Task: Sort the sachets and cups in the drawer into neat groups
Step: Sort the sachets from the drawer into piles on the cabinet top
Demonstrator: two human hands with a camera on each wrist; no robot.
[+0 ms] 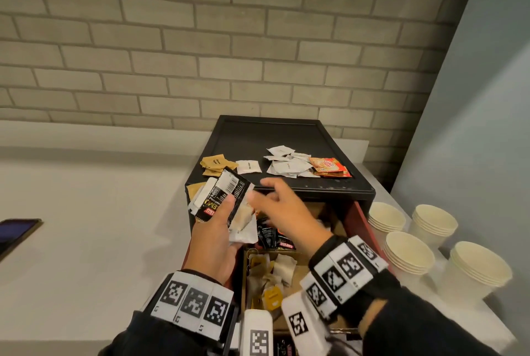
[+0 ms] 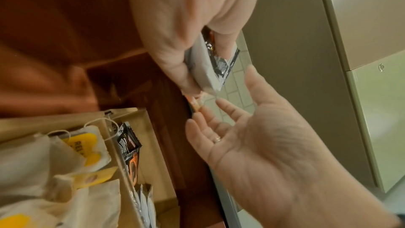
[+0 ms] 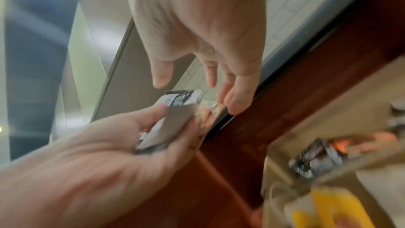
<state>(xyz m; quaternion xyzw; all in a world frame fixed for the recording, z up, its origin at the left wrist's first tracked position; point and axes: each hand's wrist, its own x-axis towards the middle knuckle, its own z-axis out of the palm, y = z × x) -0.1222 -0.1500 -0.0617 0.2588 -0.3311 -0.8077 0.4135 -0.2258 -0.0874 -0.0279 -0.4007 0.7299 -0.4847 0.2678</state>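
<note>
Beside the black organizer [image 1: 312,192], four cup stacks [image 1: 408,251] crowd the counter [image 1: 94,212].

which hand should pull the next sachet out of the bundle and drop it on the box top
Right. The right hand is open and empty beside the bundle, close to the box top. The left hand is busy gripping the bundle.

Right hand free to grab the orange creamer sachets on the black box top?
Probably yes: the right hand is open and holds nothing, and the orange creamer sachets lie uncovered on the black box top just beyond it.
</note>
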